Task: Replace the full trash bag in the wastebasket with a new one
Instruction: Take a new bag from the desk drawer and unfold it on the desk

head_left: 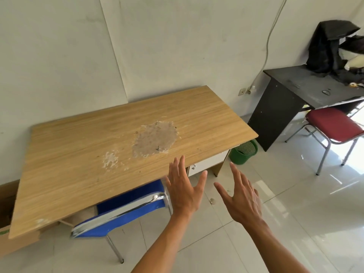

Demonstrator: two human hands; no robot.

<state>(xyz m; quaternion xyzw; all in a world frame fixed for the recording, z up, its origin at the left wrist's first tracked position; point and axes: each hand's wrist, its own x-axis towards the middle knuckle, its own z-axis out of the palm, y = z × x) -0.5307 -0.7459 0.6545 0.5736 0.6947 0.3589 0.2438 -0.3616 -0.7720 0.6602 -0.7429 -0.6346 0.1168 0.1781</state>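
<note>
In a white-walled room with a glossy tiled floor (pixel 295 223), seen from the head camera, a person holds both bare hands out in front, above the floor and at the near right corner of a wooden desk (pixel 110 146). The left hand (pixel 184 191) is spread wide, fingers straight and apart, gripping nothing; its fingertips overlap the desk's front edge in the view. The right hand (pixel 241 200) is likewise flat and wide, fingers straight, holding nothing, just beside the left.

The green wastebasket (pixel 243 153) stands on the floor beyond the desk's far right corner, partly hidden behind the desk's side, between it and a black table (pixel 291 89) against the wall. Its rim shows a mesh-patterned inside; what fills it cannot be told.

A blue chair (pixel 126 211) with a chrome frame is tucked under the desk's front. A worn, pale patch (pixel 155 138) marks the desktop. A red-cushioned chair (pixel 332 124) sits by the black table, on which dark cloth or plastic (pixel 325 48) is heaped.
</note>
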